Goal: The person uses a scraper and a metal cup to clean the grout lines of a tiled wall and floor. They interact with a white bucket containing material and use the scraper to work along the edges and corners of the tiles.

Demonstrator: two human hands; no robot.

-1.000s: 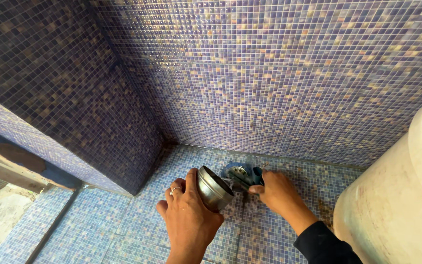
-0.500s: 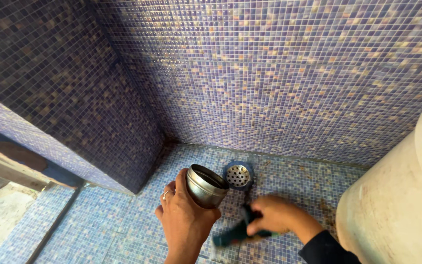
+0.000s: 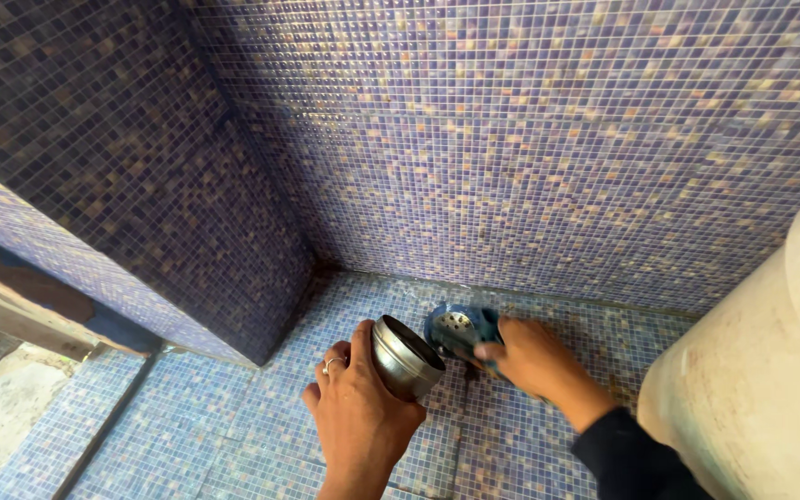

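- Head view: the steel cup (image 3: 406, 357) sits in the left hand (image 3: 358, 417), tilted with its open mouth turned up and toward the right hand.
- Left-hand fingers (image 3: 333, 363) are closed round the cup wall; the thumb lies along the side nearest the camera, and a ring shows on one finger.
- Beyond the cup mouth, just past the left fingertips, lies the round floor drain (image 3: 456, 322), a perforated metal grate set in a blue surround.
- Right hand (image 3: 530, 356) is closed on a blue brush (image 3: 483, 330); its fingers (image 3: 493, 352) curl over the tool, which is blurred, so its exact form cannot be told.
- The brush head rests on or just above the drain's right edge, ahead of the right fingertips; contact cannot be confirmed.
- Cup and brush are near each other but apart.
- A dark sleeve (image 3: 631, 458) covers the right forearm behind the hand.
- Under both hands spreads the blue mosaic floor (image 3: 196, 435); past the fingertips rises the mosaic wall (image 3: 530, 157).
- To the right of the right hand stands a large cream drum (image 3: 761, 389).
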